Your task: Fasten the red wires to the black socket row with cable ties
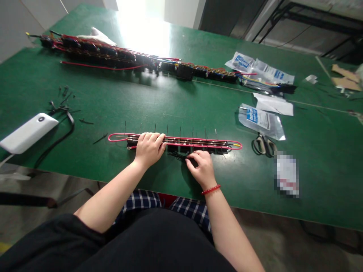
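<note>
Ties (193, 132) already line a wired strip (200, 143), seemingly untrimmed, as the left hand (149, 149) clasps it and the right hand (202, 168) meets loose ties (178, 155), its grip impossible to tell.

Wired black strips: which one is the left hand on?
The shorter strip, nearer the person, under the left hand; the longer strip lies farther back, untouched.

A black top (161, 241), plaid bottoms (144, 198) and red beaded bracelet (210, 190) show.

Workshop, long green worktable (320, 166), long wired assembly (102, 54), scissors (265, 146), labelled plastic bags (262, 120), bare grey floor (263, 234)
</note>
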### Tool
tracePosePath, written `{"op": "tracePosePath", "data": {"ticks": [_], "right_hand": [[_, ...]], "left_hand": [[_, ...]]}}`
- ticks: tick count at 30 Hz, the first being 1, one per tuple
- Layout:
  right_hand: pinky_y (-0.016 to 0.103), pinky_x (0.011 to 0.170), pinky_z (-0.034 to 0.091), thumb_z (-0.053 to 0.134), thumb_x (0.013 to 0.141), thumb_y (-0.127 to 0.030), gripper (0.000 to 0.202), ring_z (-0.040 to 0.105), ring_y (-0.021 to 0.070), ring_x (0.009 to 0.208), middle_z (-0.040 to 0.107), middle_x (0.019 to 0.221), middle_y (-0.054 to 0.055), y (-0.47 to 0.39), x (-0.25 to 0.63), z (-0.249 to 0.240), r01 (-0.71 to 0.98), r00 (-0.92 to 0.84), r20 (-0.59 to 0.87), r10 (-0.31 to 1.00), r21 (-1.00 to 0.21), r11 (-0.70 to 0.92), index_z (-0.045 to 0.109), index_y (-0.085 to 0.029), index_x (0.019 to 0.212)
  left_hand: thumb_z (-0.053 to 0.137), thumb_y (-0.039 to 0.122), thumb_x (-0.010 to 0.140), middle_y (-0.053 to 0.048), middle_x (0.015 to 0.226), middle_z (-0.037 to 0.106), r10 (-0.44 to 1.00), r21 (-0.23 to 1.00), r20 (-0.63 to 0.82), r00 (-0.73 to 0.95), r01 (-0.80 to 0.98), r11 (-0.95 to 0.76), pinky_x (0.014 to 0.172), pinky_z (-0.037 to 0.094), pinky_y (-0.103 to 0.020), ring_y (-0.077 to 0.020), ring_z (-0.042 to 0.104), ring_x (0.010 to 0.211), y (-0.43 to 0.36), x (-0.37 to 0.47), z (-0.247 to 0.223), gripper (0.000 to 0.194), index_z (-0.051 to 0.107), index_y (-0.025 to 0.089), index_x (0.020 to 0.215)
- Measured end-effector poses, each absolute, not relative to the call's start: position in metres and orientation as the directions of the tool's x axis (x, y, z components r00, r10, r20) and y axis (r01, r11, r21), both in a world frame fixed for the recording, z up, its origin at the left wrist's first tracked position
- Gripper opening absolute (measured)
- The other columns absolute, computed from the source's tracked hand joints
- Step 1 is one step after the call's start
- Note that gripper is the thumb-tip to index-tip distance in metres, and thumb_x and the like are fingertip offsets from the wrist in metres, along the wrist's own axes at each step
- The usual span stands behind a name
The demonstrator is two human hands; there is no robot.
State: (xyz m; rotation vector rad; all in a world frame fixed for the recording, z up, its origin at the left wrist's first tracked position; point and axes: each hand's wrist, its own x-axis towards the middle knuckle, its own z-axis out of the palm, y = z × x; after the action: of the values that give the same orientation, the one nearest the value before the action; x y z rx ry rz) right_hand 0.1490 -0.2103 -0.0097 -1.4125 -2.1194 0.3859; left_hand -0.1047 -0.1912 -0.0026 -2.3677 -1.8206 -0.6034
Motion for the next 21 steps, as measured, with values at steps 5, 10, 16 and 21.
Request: {"op": "tracePosePath", "data": {"ticks": [5, 10, 16, 21], "right_hand": [[0.041, 0.088, 0.048, 0.066, 0.088, -0.023, 0.006, 0.06, 0.0238, 0.094, 0.07, 0.097, 0.006, -0.2096, 0.1498, -0.0097, 0.743, -0.31, 0.281, 0.908, -0.525, 0.416, 0.072, -0.023, 0.087], [0.04, 0.087, 0.047, 0.065, 0.088, -0.022, 0.007, 0.06, 0.0228, 0.092, 0.07, 0.096, 0.006, -0.2094, 0.1496, -0.0087, 0.735, -0.313, 0.287, 0.905, -0.53, 0.423, 0.071, -0.023, 0.085], [0.041, 0.087, 0.047, 0.064, 0.088, -0.022, 0.007, 0.06, 0.0228, 0.091, 0.07, 0.094, 0.005, -0.2101, 0.1488, -0.0072, 0.727, -0.308, 0.277, 0.91, -0.548, 0.413, 0.069, -0.025, 0.085], [0.042, 0.089, 0.048, 0.062, 0.088, -0.022, 0.007, 0.062, 0.0233, 0.094, 0.071, 0.095, 0.005, -0.2102, 0.1494, -0.0065, 0.701, -0.294, 0.275, 0.915, -0.589, 0.402, 0.068, -0.025, 0.084]], "left_hand": [[0.043, 0.042, 0.102, -0.01, 0.115, 0.071, 0.911, 0.177, 0.357, 0.205, 0.943, -0.281, 0.095, 0.038, -0.046, -0.0292, 0.059, 0.103, -0.1916, -0.1045, -0.0021, 0.038, 0.065, 0.022, 0.125], [0.042, 0.041, 0.102, -0.01, 0.115, 0.071, 0.911, 0.181, 0.358, 0.205, 0.942, -0.283, 0.095, 0.038, -0.046, -0.0291, 0.059, 0.103, -0.1918, -0.1047, -0.0014, 0.038, 0.065, 0.021, 0.125], [0.043, 0.042, 0.102, -0.01, 0.113, 0.071, 0.907, 0.181, 0.368, 0.205, 0.941, -0.287, 0.095, 0.038, -0.046, -0.0292, 0.059, 0.102, -0.1915, -0.1053, -0.0027, 0.038, 0.065, 0.022, 0.125], [0.042, 0.042, 0.101, -0.011, 0.113, 0.071, 0.906, 0.196, 0.372, 0.203, 0.937, -0.29, 0.094, 0.038, -0.047, -0.0297, 0.059, 0.102, -0.1912, -0.1057, -0.0038, 0.039, 0.065, 0.022, 0.126]]}}
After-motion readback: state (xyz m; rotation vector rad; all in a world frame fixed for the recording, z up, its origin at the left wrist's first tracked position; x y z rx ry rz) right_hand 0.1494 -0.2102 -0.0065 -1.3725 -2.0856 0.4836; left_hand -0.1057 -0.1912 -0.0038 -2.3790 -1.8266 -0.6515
